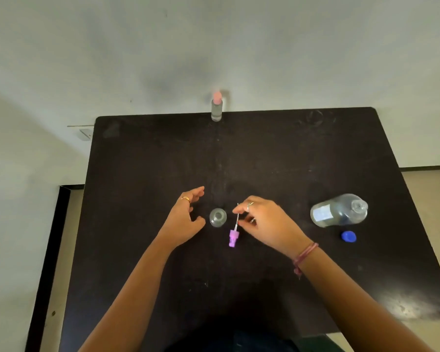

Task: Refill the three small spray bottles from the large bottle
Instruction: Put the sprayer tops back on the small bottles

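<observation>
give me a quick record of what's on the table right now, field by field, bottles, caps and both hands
large bottle: upright, uncapped, right side of table
blue cap: on table beside large bottle
open small bottle: upright between the hands, sprayer off
purple sprayer: hanging by its tube
right hand: pinches the sprayer's tube
left hand: open, beside open small bottle, not touching
pink-capped small bottle: upright at far table edge
third small bottle: not in view
</observation>
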`<action>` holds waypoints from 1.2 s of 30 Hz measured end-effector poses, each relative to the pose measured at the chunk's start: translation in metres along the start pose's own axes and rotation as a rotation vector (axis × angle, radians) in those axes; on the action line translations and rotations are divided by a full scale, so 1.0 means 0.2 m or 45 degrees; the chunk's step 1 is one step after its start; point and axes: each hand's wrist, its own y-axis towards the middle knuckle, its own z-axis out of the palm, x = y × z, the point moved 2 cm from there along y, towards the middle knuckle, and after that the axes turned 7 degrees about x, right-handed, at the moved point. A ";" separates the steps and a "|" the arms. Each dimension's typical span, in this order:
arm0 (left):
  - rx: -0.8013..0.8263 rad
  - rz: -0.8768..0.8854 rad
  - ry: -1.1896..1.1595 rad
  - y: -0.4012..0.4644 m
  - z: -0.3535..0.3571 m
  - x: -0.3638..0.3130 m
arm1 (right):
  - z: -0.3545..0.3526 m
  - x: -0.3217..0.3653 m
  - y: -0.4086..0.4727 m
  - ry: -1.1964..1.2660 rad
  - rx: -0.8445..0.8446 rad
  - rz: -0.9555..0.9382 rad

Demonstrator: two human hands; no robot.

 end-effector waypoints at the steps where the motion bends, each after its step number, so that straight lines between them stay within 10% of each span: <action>1: 0.030 -0.016 0.045 0.00 0.02 0.01 | 0.05 0.00 -0.02 -0.106 0.090 -0.005; 8: 0.034 -0.023 0.051 0.01 0.19 0.06 | 0.36 -0.03 -0.13 -0.531 0.327 -0.165; 24: -0.289 -0.037 -0.117 0.00 0.33 0.05 | 0.48 -0.12 -0.13 -0.564 0.070 -0.291; 36: -0.423 0.079 -0.304 -0.11 0.23 -0.23 | -0.08 0.10 -0.36 0.436 -0.877 -0.309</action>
